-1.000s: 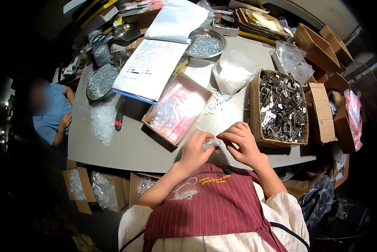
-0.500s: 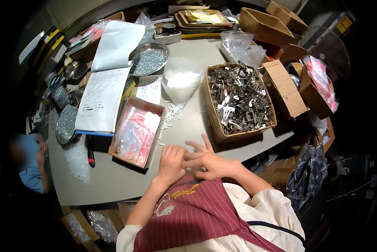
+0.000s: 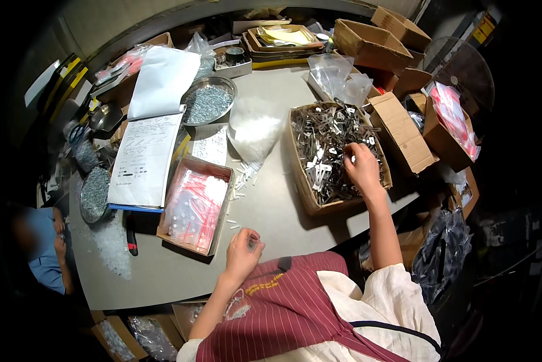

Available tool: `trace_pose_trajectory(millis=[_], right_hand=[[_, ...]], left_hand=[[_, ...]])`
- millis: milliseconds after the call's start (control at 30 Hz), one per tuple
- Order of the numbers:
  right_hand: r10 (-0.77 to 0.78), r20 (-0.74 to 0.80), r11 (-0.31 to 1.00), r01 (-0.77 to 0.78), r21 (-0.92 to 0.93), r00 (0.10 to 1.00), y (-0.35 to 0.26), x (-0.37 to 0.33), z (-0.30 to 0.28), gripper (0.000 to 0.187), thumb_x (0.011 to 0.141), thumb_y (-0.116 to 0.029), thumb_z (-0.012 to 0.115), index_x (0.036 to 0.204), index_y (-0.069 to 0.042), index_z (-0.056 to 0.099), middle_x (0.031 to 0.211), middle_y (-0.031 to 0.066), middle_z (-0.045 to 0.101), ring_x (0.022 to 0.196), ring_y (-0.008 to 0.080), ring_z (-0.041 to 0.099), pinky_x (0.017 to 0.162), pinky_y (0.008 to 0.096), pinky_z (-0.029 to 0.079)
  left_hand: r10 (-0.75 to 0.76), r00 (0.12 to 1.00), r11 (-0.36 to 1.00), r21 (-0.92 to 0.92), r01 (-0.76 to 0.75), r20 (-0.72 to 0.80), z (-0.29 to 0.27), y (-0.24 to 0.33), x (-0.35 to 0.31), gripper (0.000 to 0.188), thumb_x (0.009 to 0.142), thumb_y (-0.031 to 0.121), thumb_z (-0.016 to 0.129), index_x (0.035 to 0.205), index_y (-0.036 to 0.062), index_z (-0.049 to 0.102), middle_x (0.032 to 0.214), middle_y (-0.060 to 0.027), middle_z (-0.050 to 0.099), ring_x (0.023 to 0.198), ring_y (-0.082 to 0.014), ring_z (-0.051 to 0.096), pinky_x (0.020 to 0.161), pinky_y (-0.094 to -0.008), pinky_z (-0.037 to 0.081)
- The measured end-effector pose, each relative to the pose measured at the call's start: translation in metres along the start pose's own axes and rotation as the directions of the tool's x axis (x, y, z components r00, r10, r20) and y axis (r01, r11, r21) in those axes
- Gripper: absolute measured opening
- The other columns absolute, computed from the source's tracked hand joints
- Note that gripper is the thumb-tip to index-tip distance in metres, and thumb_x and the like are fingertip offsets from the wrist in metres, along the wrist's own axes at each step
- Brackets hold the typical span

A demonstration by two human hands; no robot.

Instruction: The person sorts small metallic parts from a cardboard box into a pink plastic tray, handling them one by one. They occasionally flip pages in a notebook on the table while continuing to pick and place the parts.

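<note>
My right hand is over a cardboard box filled with dark and shiny flat metal pieces. Its thumb and forefinger are pinched among the pieces, with a bright bit of metal at the fingertips. My left hand is held above the near table edge, fingers curled inward. Something small and greyish shows inside that curl, too little of it to name. Beyond the left hand, small white sticks lie scattered beside an open carton of clear bags with red edges.
A large clear bag of white pieces sits mid-table. Left of it are metal bowls of small shiny parts and an open notebook. Cartons crowd the right side. A person in a blue shirt is at far left.
My hands were together above the near table edge. The right hand has moved away to the box of metal pieces; the left has stayed near its place, fingers curled. The view has shifted slightly.
</note>
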State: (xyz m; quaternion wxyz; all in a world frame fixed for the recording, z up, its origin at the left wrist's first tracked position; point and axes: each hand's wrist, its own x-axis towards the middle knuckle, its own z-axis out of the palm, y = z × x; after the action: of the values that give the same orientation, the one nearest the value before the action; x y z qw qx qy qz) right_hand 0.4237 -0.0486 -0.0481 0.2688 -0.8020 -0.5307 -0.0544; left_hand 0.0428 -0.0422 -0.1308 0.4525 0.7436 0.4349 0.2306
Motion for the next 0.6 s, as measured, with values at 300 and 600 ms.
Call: trace_pose_trajectory(millis=[300, 600], right_hand=[[-0.268, -0.056, 0.943, 0.250, -0.221, 0.962, 0.026, 0.019, 0.030, 0.006, 0.084, -0.011, 0.070, 0.083, -0.007, 0.066, 0.083, 0.0119, 0.063, 0.076, 0.0341, 0.062, 0.071, 0.0442, 0.050], [0.380, -0.034, 0.534, -0.189, 0.824, 0.924, 0.037, -0.009, -0.004, 0.012, 0.088, -0.010, 0.077, 0.090, 0.001, 0.074, 0.077, -0.0015, 0.065, 0.064, 0.0065, 0.053, 0.058, 0.0232, 0.040]], left_hand=[[0.046, 0.998, 0.999, 0.022, -0.045, -0.045, 0.004, -0.003, -0.001, 0.022, 0.082, 0.009, 0.077, 0.097, 0.0031, 0.062, 0.090, -0.0115, 0.067, 0.084, -0.0265, 0.068, 0.078, -0.0376, 0.052], [0.027, 0.993, 1.000, 0.012, -0.026, -0.111, 0.001, 0.000, -0.004, 0.022, 0.082, 0.008, 0.076, 0.098, 0.0040, 0.062, 0.091, -0.0113, 0.067, 0.087, -0.0270, 0.067, 0.080, -0.0380, 0.052]])
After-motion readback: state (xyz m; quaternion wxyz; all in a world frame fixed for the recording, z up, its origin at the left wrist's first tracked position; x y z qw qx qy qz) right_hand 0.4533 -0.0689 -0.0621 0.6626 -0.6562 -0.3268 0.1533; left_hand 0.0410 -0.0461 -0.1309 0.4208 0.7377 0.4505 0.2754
